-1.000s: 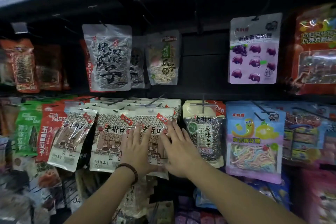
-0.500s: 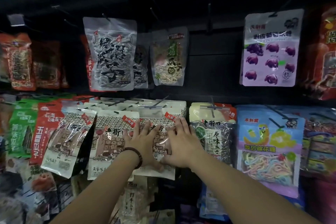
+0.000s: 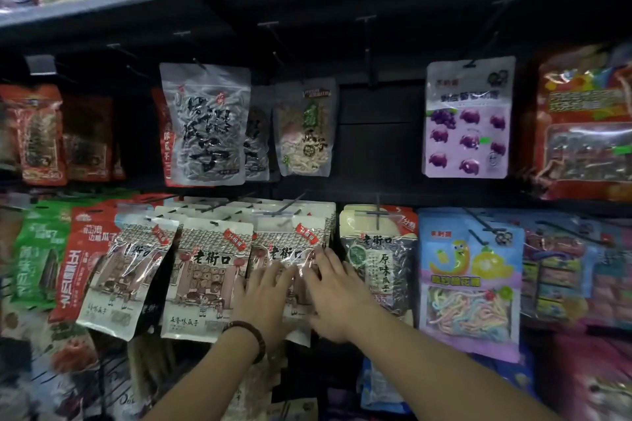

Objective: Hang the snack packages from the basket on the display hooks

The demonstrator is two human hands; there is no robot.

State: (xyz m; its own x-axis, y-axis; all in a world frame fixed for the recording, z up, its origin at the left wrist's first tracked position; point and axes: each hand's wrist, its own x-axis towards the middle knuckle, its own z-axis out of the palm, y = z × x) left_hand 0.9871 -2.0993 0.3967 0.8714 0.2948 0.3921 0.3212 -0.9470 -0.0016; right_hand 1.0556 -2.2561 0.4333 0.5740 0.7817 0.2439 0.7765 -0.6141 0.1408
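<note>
Both your hands lie flat on the front snack package (image 3: 289,251) in the lower row; the left hand (image 3: 265,297) covers its lower middle and the right hand (image 3: 337,294) its right edge; the fingers of both are stretched out against the shiny film, curled round nothing (so neither hand grasps, they only press). The snack package hangs from a display hook (image 3: 294,203) whose rod pokes out above its top edge, at the front of a stack of like packs; it sits roughly upright, and its bottom edge shows below your left palm. A beaded bracelet (image 3: 248,335) circles your left wrist. Just beside it on the left hangs a twin package (image 3: 208,277); further left a tilted package (image 3: 126,270) has its bottom swung leftward. Close by your right hand is a seed package (image 3: 376,267) with a green round mark, then a blue candy package (image 3: 470,284). In the row above hang a grey seed bag (image 3: 205,123) and a purple sweets bag (image 3: 468,116).
</note>
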